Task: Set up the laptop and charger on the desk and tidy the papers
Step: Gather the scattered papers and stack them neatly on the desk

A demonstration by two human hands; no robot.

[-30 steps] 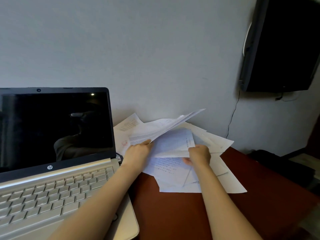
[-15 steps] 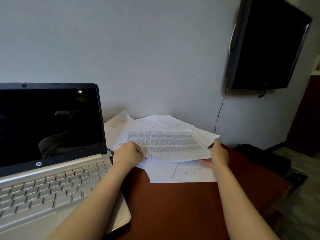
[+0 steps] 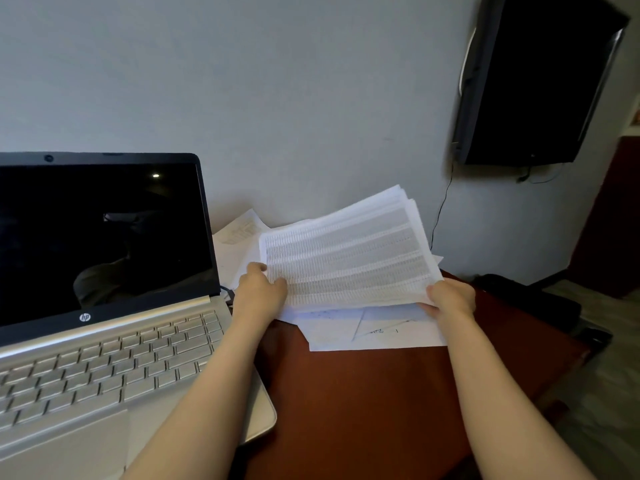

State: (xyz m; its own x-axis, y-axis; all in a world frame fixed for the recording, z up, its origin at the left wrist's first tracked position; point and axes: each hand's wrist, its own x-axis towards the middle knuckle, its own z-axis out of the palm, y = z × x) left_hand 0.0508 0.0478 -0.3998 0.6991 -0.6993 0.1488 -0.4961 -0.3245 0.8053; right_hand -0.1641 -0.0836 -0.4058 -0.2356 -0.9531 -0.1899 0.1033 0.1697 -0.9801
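A sheaf of white printed papers (image 3: 349, 258) is tilted up off the red-brown desk (image 3: 363, 410), its far edge raised toward the wall. My left hand (image 3: 259, 296) grips its near left corner and my right hand (image 3: 450, 297) grips its near right corner. More loose sheets (image 3: 374, 332) lie flat beneath, and one sheet (image 3: 239, 233) pokes out behind the laptop. The open silver laptop (image 3: 104, 362) sits at the left with a dark screen. A dark cable end (image 3: 227, 292) shows at the laptop's right side; the charger itself is hidden.
A black television (image 3: 533, 81) hangs on the grey wall at the upper right, with a thin cable running down from it. A dark bag (image 3: 530, 306) lies on the floor past the desk's right edge. The desk's right edge drops off close to my right forearm.
Both hands have gathered the loose sheets into one sheaf and lifted it, tilting its far edge up. My right hand moved out to the right corner. The camera turned slightly right.
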